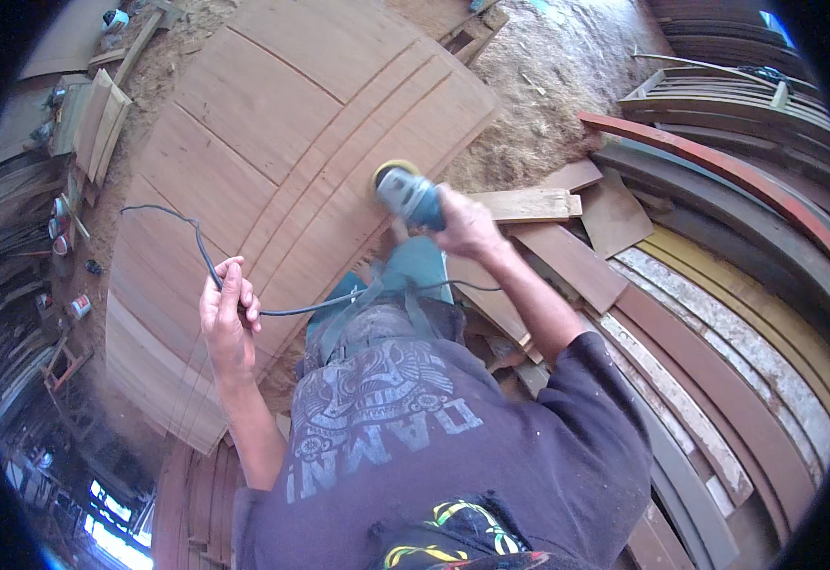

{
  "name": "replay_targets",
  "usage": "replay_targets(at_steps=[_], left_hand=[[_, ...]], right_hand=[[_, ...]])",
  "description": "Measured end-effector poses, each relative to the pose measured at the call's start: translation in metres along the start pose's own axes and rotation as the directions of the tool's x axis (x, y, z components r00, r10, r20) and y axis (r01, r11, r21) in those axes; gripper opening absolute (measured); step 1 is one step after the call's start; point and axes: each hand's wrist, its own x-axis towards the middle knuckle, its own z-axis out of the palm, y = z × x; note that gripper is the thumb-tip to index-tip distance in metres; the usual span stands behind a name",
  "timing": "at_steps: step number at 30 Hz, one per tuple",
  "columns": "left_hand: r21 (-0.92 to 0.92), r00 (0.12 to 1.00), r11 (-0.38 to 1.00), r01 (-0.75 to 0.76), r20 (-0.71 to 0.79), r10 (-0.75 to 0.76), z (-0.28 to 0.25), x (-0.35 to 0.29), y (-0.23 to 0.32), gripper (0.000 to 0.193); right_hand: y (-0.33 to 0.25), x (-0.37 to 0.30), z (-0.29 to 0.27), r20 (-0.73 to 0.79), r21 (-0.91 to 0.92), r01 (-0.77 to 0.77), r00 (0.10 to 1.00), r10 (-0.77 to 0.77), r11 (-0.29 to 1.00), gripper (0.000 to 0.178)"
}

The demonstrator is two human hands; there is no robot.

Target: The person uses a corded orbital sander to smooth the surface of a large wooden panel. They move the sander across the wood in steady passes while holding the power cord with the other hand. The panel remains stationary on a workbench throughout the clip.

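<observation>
Head view, sander, right fingers around rear

Big pale block letters run across the front of my dark shirt, above a pale printed picture nearer the hem. The marking on a small tub is too small to read.

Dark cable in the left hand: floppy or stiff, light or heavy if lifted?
Probably flexible but a bit springy: the dark cable bends in broad curves, without sharp kinks. Likely light, being thin and pinched by the left hand. It may swing, since lengths extend beyond both sides of the grip.
</observation>
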Motion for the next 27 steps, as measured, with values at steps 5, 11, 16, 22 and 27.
replay_targets(at_steps=[5, 11, 16, 22, 27], left_hand=[[-0.035, 0.997, 0.998, 0.045, -0.058, -0.047, -0.007, -0.006, -0.009, 0.034], [-0.067, 0.999, 0.998, -0.002, -0.044, -0.001, -0.012, -0.006, -0.014, 0.032], [-0.101, 0.994, 0.994, -0.041, -0.107, 0.030, -0.019, -0.010, -0.007, 0.032], [-0.133, 0.985, 0.991, -0.029, -0.174, 0.005, -0.029, -0.023, -0.009, 0.032], [-0.200, 0.982, 0.980, -0.023, -0.191, -0.016, -0.031, -0.028, -0.022, 0.032]], right_hand=[[0.063, 0.042, -0.082, -0.222, 0.083, -0.218, 0.947, 0.231, 0.972, 0.053], [0.054, 0.058, -0.079, -0.254, 0.187, -0.190, 0.938, 0.234, 0.964, 0.060], [-0.047, 0.042, 0.020, 0.075, -0.020, 0.077, 0.994, -0.075, 0.997, 0.055], [-0.046, 0.074, -0.014, 0.025, -0.050, 0.057, 0.998, -0.056, 0.997, 0.055], [0.013, 0.122, -0.095, -0.220, 0.098, -0.176, 0.956, 0.193, 0.980, 0.061]])
